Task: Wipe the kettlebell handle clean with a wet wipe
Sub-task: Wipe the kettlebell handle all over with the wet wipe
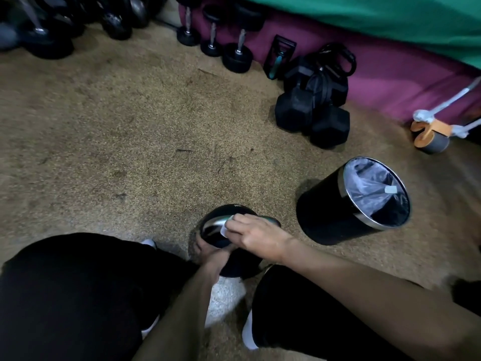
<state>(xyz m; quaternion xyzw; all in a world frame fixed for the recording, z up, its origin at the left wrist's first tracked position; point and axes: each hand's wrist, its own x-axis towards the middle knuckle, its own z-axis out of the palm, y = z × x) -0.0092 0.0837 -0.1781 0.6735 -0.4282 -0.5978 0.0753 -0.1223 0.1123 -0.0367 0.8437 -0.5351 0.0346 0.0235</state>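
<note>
The wet wipe [226, 228] was pinched around the kettlebell [229, 246] handle [213, 225] by the right hand [256, 235], grip closed; the left hand [208, 252], clasped against the body, should be kept firm while strokes run the handle's full length.

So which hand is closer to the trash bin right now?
Right. The right hand wipes the kettlebell handle on the side toward the trash bin; the left hand grips the kettlebell's far side.

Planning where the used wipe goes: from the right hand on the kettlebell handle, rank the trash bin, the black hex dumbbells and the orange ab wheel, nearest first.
From the right hand:
1. Trash bin, just right of it.
2. Hex dumbbells, farther ahead by the wall.
3. Ab wheel, far right.
</note>
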